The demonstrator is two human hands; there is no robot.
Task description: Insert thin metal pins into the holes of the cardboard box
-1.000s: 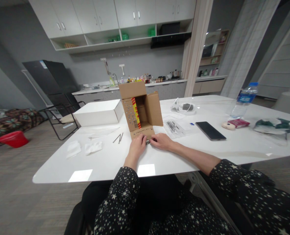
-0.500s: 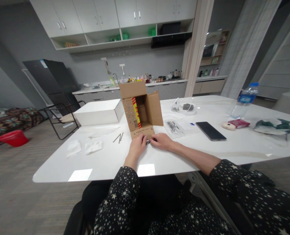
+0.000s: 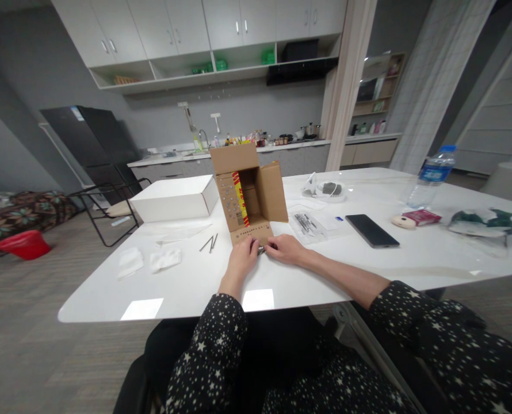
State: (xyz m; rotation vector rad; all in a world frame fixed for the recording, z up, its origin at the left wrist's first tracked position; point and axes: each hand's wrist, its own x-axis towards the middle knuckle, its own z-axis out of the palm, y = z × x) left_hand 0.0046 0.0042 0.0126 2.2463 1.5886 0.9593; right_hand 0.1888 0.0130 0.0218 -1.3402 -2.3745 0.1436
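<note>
Counter (image 3: 368, 264), white. Cardboard box (image 3: 249, 192) standing open near the middle, front flap lying flat toward the near edge. Left hand (image 3: 241, 260) and right hand (image 3: 287, 249) rest at that flap, fingertips pinching a small metal piece (image 3: 261, 249); too small to identify.

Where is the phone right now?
The phone lies flat on the white table, to the right of the open cardboard box and just left of the red packet.

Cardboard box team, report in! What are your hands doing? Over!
Both hands, left and right, meet on a small metal piece. Cardboard box open, touching fingertips. Nothing blocking.
</note>
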